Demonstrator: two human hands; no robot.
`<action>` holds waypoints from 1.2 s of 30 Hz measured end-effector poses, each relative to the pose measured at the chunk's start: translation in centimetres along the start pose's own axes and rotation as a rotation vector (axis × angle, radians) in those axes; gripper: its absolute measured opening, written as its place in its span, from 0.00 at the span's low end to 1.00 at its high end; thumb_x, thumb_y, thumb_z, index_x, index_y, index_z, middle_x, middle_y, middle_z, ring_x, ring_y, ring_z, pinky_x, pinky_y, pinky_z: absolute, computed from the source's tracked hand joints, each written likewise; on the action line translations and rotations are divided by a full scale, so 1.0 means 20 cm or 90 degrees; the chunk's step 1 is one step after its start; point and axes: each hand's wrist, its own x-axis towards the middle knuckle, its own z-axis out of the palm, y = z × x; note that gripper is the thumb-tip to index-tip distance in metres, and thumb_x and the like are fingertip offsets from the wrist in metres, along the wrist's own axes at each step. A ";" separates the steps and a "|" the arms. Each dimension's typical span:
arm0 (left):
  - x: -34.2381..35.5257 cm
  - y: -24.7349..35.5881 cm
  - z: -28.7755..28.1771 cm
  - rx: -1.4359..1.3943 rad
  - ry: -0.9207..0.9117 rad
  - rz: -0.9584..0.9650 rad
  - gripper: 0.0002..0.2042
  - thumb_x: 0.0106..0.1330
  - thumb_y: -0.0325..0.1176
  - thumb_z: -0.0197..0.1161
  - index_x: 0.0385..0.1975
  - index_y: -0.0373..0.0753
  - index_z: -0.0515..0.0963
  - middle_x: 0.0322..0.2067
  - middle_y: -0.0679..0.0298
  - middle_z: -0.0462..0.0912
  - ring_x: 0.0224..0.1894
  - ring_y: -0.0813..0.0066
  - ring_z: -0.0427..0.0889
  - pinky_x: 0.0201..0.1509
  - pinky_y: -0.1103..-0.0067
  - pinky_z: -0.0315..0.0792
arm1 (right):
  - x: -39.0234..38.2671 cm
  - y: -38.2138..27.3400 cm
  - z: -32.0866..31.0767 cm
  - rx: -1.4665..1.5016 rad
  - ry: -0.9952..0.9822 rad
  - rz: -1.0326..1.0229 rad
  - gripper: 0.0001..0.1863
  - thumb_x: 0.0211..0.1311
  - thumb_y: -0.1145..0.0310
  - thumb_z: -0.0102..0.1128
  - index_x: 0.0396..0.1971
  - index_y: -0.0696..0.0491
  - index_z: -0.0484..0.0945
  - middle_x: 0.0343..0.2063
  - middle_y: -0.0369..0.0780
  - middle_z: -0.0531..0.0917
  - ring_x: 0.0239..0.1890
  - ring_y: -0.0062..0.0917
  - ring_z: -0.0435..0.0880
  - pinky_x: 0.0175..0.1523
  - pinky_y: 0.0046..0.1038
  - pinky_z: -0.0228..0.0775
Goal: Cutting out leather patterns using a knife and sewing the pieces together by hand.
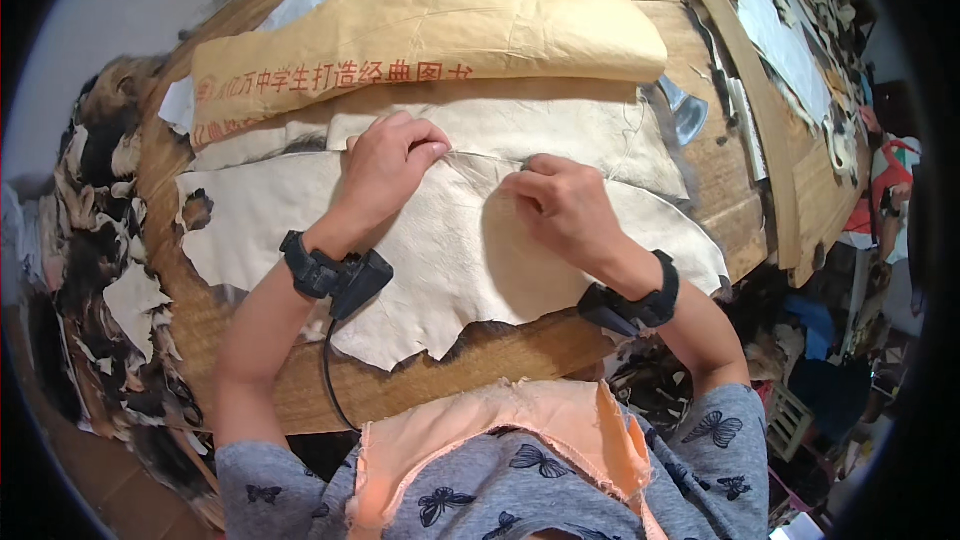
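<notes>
A cream hide (430, 260), skin side up with dark fur at its ragged edges, lies across the wooden table. Behind it, a second pale hide piece (560, 125) meets it along a seam-like line. My left hand (390, 165) pinches the hide's edge along that line, thumb and forefinger pressed together. Just to the right, my right hand (565, 205) is closed with its fingers curled above the same line. Whatever sits in its fingers is too small to make out. Loose threads (635, 120) trail on the far piece's right end.
A brown paper sack (430, 25) with red print covers the hides' far part. Beyond its right end lies a curved metal blade (685, 110). A long wooden strip (750, 90) runs along the table's right side. Fur scraps (120, 240) are heaped at the left.
</notes>
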 end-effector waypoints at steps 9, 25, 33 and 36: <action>0.00 -0.01 0.02 0.017 0.011 0.054 0.05 0.57 0.32 0.59 0.28 0.40 0.79 0.27 0.62 0.76 0.35 0.67 0.73 0.40 0.75 0.67 | 0.04 -0.22 -0.18 0.421 -0.228 -0.232 0.09 0.41 0.80 0.63 0.27 0.53 0.81 0.18 0.37 0.74 0.21 0.27 0.76 0.26 0.27 0.66; -0.01 -0.03 0.05 0.018 0.050 0.043 0.05 0.56 0.29 0.60 0.30 0.36 0.79 0.27 0.63 0.75 0.33 0.72 0.73 0.38 0.78 0.67 | -0.07 0.02 -0.11 -0.018 0.012 0.004 0.08 0.41 0.78 0.58 0.25 0.52 0.82 0.20 0.39 0.79 0.20 0.29 0.76 0.26 0.28 0.68; 0.03 0.07 -0.01 -0.110 -0.012 0.082 0.04 0.55 0.27 0.61 0.29 0.37 0.80 0.29 0.62 0.79 0.30 0.74 0.77 0.34 0.79 0.70 | -0.19 0.01 -0.43 0.650 -0.176 0.224 0.05 0.51 0.78 0.62 0.30 0.59 0.82 0.22 0.35 0.79 0.25 0.14 0.74 0.29 0.16 0.63; 0.03 0.08 0.03 -0.223 -0.152 0.057 0.04 0.54 0.27 0.64 0.28 0.36 0.82 0.27 0.63 0.82 0.27 0.82 0.77 0.30 0.83 0.70 | -0.23 0.07 -0.45 0.864 -0.152 0.302 0.07 0.53 0.77 0.60 0.32 0.61 0.80 0.26 0.36 0.79 0.25 0.14 0.72 0.28 0.16 0.62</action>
